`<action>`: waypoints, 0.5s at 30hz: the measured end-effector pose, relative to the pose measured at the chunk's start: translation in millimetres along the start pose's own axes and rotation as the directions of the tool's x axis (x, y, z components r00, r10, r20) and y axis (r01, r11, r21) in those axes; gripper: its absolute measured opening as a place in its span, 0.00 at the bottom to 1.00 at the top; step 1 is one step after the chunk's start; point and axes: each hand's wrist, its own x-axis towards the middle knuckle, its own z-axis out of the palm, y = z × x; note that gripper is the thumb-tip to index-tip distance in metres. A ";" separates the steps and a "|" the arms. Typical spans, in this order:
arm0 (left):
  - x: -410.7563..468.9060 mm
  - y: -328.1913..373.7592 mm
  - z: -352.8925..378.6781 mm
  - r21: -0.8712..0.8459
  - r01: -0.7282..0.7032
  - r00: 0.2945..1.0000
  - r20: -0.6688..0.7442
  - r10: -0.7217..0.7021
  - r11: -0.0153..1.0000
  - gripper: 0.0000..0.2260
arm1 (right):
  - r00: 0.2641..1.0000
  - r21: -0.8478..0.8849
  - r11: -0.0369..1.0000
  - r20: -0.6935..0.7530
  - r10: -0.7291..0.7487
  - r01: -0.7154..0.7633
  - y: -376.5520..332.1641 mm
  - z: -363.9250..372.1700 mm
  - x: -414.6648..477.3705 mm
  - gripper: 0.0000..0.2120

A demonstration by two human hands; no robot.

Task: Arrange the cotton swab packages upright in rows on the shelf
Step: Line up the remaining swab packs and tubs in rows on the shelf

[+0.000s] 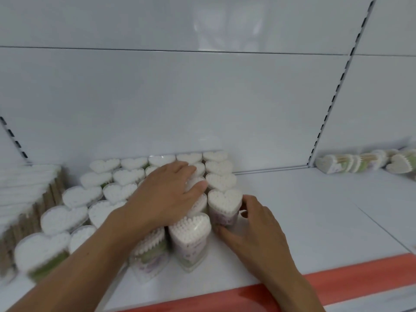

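Several heart-shaped clear packages of cotton swabs point(128, 176) stand upright in rows on the white shelf point(315, 210), left of centre. My left hand point(166, 194) lies flat with straight fingers across the tops of the packages in the middle rows. My right hand point(254, 228) curls its fingers and thumb around the front package of the rightmost row point(224, 204), at its right side. One more upright package point(190, 237) stands in front, just left of my right hand.
A stack of long swab packs point(24, 199) lies at the far left. Packages lying on their sides point(364, 162) sit at the back right, beyond the slotted upright. The shelf's front edge carries a red strip point(337, 282). The back wall is white panel.
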 end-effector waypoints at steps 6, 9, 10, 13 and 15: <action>0.4 2.4 -3.6 0.015 -0.004 1.000 0.009 0.004 1.000 0.26 | 0.999 0.017 1.000 0.031 -0.020 0.020 0.2 -1.0 1.5 0.28; 1.4 3.0 -10.6 0.038 0.000 1.000 0.020 -0.001 0.999 0.27 | 0.993 0.031 0.999 0.116 -0.034 0.030 4.6 -12.7 4.3 0.39; 2.2 4.5 -14.1 0.044 0.001 1.000 0.007 -0.001 0.999 0.27 | 0.990 0.024 0.999 0.135 -0.032 0.029 7.1 -20.2 7.0 0.42; 6.8 15.6 -22.2 0.073 -0.017 0.999 -0.046 0.020 0.997 0.27 | 0.989 -0.021 1.000 0.146 0.000 0.003 21.6 -49.5 19.8 0.44; 10.4 28.9 -23.9 0.087 -0.043 0.997 -0.061 0.048 0.995 0.28 | 0.991 -0.037 0.999 0.134 0.029 -0.024 34.2 -69.4 27.7 0.43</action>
